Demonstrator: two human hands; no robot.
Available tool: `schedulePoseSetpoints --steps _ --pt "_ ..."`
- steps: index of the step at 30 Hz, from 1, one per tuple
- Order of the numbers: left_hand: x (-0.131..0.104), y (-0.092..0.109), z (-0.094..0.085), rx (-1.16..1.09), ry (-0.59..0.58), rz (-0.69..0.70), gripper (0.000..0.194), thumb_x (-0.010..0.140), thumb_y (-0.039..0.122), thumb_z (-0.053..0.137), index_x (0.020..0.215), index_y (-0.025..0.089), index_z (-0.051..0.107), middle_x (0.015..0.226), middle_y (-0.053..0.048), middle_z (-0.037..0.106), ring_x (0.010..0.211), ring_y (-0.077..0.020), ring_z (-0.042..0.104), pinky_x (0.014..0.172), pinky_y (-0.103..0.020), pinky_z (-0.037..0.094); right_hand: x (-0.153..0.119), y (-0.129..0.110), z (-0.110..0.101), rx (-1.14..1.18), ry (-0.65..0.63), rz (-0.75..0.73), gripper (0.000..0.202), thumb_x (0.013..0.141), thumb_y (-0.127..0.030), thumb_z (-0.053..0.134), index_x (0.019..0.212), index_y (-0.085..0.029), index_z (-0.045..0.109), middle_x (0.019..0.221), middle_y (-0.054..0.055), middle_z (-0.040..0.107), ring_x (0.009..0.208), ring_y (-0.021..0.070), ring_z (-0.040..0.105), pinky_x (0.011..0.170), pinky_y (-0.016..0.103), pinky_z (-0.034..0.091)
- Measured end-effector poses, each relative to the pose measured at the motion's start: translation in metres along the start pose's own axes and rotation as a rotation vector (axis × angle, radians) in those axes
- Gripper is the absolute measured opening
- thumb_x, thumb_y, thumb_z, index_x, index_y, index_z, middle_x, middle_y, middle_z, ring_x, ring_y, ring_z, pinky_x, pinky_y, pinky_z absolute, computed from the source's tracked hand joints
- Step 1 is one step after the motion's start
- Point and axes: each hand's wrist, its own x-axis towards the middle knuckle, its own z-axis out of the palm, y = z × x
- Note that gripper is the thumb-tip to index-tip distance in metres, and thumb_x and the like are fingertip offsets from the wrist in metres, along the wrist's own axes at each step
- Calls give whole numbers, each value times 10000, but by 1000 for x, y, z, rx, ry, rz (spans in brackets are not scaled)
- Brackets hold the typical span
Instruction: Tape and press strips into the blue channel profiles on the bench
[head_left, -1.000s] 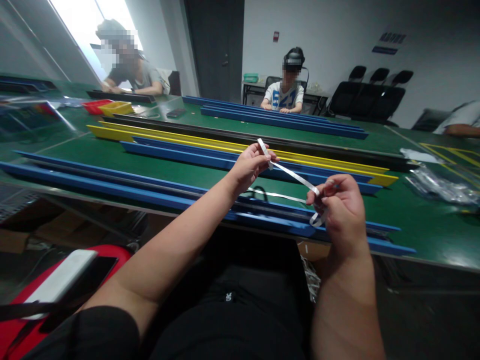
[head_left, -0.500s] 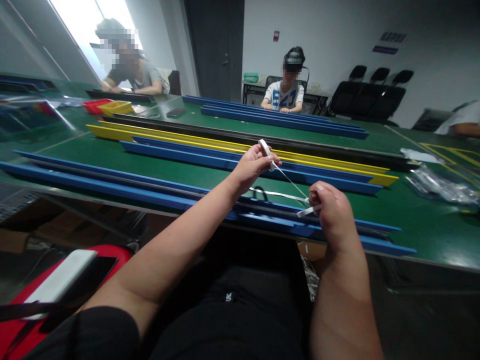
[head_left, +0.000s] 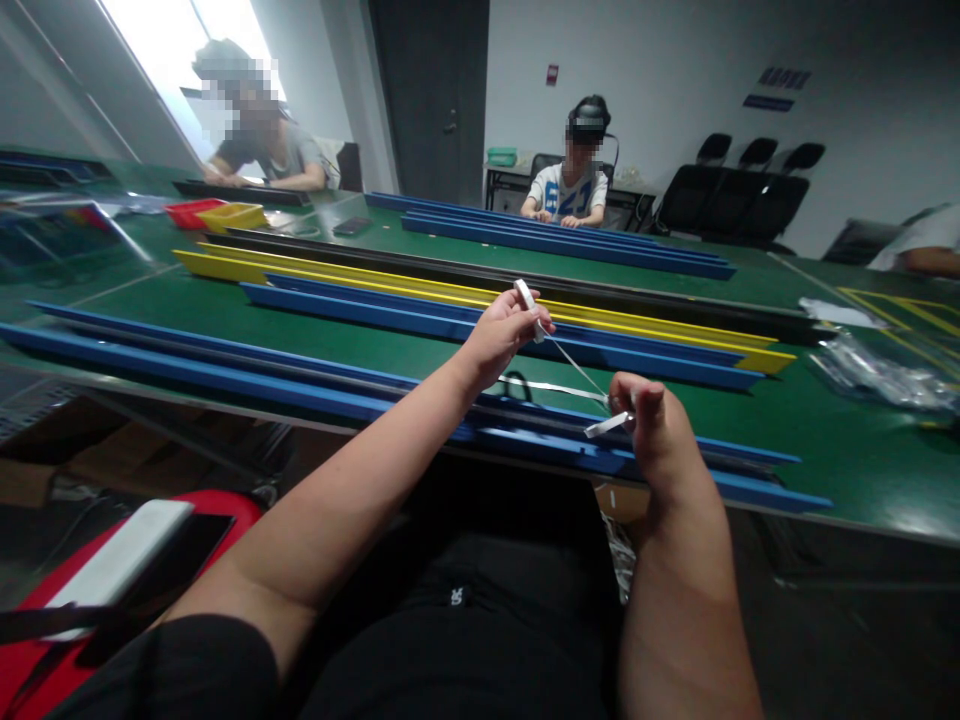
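Observation:
My left hand (head_left: 506, 335) pinches a small looped coil of white strip (head_left: 526, 296) above the blue and yellow profiles. A thin taut white length runs from it down to my right hand (head_left: 645, 410), whose fingers are closed on the strip. A flat white end (head_left: 607, 426) sticks out to the left of my right hand. Another white stretch (head_left: 555, 387) runs leftward just over the green table. Beneath both hands lies the nearest long blue profile (head_left: 337, 393), along the table's front edge.
Across the green table (head_left: 187, 310) lie a long yellow profile (head_left: 360, 288), a black one (head_left: 315, 256) and further blue ones (head_left: 562, 236). Clear plastic bags (head_left: 877, 368) are at the right. Red and yellow trays (head_left: 232, 216) stand at the left. Two people sit opposite; another arm shows at far right.
My right hand has shifted slightly left and turned, its thumb or a finger now pointing up toward the camera. The flat white end moved left with it. My left hand has barely moved.

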Motion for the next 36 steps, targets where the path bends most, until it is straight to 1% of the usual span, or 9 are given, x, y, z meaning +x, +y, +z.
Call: schedulePoseSetpoints --steps 3,5,8,12,16,19,28,32,36 --pt "0 -1 0 -17 7 18 376 751 216 726 1046 183 496 817 12 691 822 -154 688 870 -329 484 1 -2 1 -42 -17 26 741 801 -873 96 600 -217 375 587 1 394 559 135 360 522 270 232" --pt "0 -2 0 -22 -3 30 380 751 223 737 1037 183 489 859 -4 709 899 -177 700 903 -342 479 3 -4 3 -120 3 106 692 840 -832 215 589 -214 398 565 -9 394 544 127 359 517 268 227" --pt "-1 -2 2 -26 -37 33 386 748 237 752 1020 188 482 886 -13 717 967 -198 700 941 -366 471 6 -6 6 -233 75 237 580 856 -708 447 559 -213 394 508 -38 345 503 106 318 499 265 202" --pt "-1 -2 2 -30 -38 25 401 722 208 761 1003 188 476 859 3 690 926 -195 706 987 -419 457 7 -6 9 -248 186 285 482 844 -589 551 578 -213 408 503 -55 381 505 98 334 507 253 224" --pt "-1 0 1 -26 8 52 478 638 67 727 1015 195 463 821 45 643 933 -175 701 1025 -417 441 5 -7 11 -205 194 212 399 818 -552 597 652 -213 468 563 -56 466 533 101 392 537 241 272" --pt "1 0 1 -19 31 76 515 604 17 688 1029 195 458 818 51 643 964 -176 698 1028 -402 443 6 -7 12 -194 209 195 356 816 -515 602 674 -217 467 592 -55 491 544 103 417 557 241 295" --pt "0 -1 1 -25 32 67 514 599 41 749 1010 183 474 859 29 685 895 -160 707 1037 -429 460 9 -4 11 -212 218 374 270 797 -470 606 818 -241 465 631 -16 616 563 166 549 586 287 356" --pt "1 0 0 -27 59 70 503 600 43 748 1002 191 483 853 36 689 884 -164 715 1023 -423 475 9 -1 9 -171 232 329 269 811 -429 610 896 -247 431 708 4 674 660 187 609 636 295 393" --pt "3 0 -2 -30 114 119 496 605 35 734 1002 198 485 860 35 689 892 -161 716 1001 -402 484 10 9 5 -39 126 279 283 835 -445 588 939 -246 417 803 29 712 706 183 620 646 296 418"
